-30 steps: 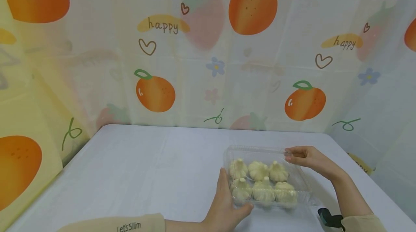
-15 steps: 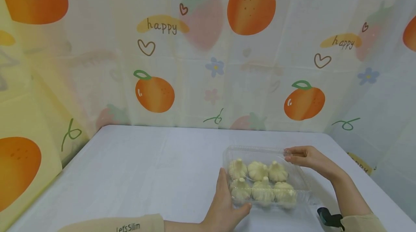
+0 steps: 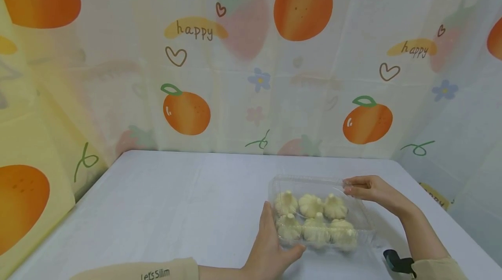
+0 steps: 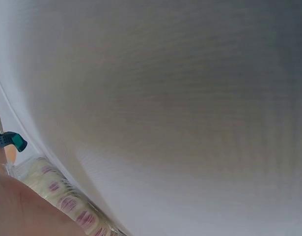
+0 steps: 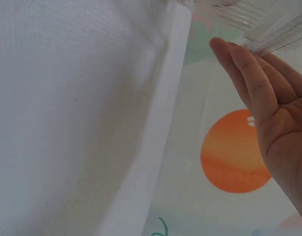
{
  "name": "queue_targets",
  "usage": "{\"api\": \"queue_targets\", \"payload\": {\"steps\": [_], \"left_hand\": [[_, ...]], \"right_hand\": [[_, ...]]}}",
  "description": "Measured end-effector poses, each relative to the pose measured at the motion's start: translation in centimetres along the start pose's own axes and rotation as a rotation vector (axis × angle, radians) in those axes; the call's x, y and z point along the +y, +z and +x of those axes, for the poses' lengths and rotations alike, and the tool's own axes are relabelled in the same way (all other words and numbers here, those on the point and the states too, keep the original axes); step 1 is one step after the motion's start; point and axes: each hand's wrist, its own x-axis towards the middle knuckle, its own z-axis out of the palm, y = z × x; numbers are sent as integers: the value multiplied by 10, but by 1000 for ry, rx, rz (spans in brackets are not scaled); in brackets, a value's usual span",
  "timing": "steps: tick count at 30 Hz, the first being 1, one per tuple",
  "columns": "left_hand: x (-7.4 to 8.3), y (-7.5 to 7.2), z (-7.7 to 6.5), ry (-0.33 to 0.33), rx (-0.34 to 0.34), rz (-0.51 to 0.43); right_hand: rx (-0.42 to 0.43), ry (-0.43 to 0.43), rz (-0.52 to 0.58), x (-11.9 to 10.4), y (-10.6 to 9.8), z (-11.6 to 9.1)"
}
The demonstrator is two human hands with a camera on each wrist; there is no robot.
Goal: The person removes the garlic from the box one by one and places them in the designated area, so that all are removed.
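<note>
A clear plastic clamshell box [image 3: 366, 223] holds several pale garlic bulbs [image 3: 317, 228] in two rows. My left hand [image 3: 268, 247] grips its near left corner, fingers along the left side and thumb at the front. At the far right corner, my right hand [image 3: 374, 192] pinches the box's edge between thumb and fingers. From the left wrist, the undersides of the garlic bulbs [image 4: 67, 202] show purplish through the plastic beside the left hand [image 4: 25, 211]. The right wrist view has the right hand [image 5: 281, 98] with its fingertips at the clear box [image 5: 239, 14].
A white cloth covers the table [image 3: 176, 206], which reaches back to a curtain [image 3: 235, 110] printed with oranges, hearts and words. A dark strap-like device [image 3: 398, 264] sits at the right sleeve's cuff. A patterned sheet [image 3: 27, 140] hangs along the left side.
</note>
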Motion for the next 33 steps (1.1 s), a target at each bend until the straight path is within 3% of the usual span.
{"api": "queue_targets", "payload": {"steps": [5, 12, 21, 28, 33], "left_hand": [[0, 1, 0, 16, 20, 49], [0, 2, 1, -5, 12, 27], [-3, 1, 0, 5, 4, 40], [-3, 0, 0, 24, 1, 52], [-3, 0, 0, 21, 4, 51]], "right_hand": [[1, -5, 3, -1, -1, -1], [-10, -16, 20, 1, -3, -1], [-173, -126, 350, 19, -10, -4], [-200, -160, 300, 27, -11, -3], [-245, -246, 362, 37, -12, 0]]}}
